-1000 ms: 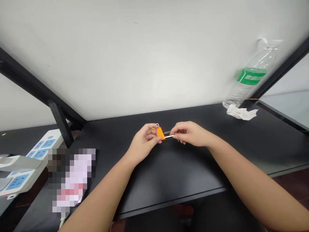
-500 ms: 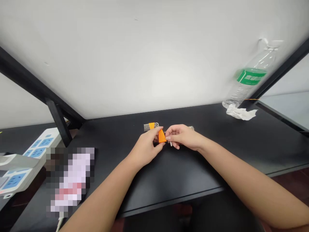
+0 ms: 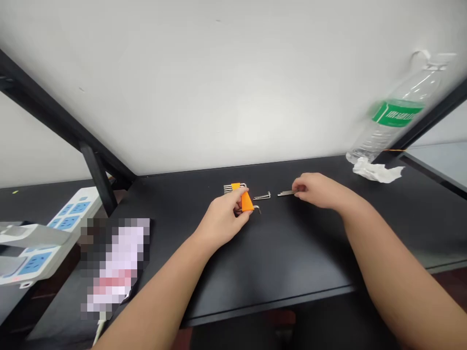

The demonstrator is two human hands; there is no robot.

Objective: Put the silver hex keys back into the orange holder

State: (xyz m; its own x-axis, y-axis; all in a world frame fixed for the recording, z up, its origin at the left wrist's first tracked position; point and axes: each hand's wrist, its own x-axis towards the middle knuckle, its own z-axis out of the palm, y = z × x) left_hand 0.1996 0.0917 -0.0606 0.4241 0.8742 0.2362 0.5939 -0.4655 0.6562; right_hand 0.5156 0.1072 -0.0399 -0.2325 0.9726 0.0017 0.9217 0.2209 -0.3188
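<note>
**Right hand (image 3: 316, 188) shifted from the orange holder (image 3: 247, 200) to the loose hex keys (image 3: 286, 193)**

The black counter (image 3: 273, 253) is backed by a pale wall (image 3: 237, 97). At the right, a clear bottle (image 3: 399, 113) is stood near the wall, with crumpled tissue (image 3: 379, 172) laid at its foot. At the left, a power strip (image 3: 69, 222) is seen beyond a dark frame bar (image 3: 95, 181).

The hands are now parted, where half a second ago they were brought together at the orange holder. That holder is pinched between thumb and fingers of the left hand (image 3: 223, 216). The right hand's thumb and fingertips are brought to the right end of the loose hex keys; whether these are gripped or only touched cannot be told.

Behind the left hand, a second holder (image 3: 236, 185) filled with a row of keys is partly hidden.

From the held holder's right side, the bent end of one key (image 3: 257, 209) is left protruding, so it is judged to have been lodged there and let go by the right hand. Between the hands, a smaller bunch (image 3: 261, 197) is left lying outside both holders.
</note>
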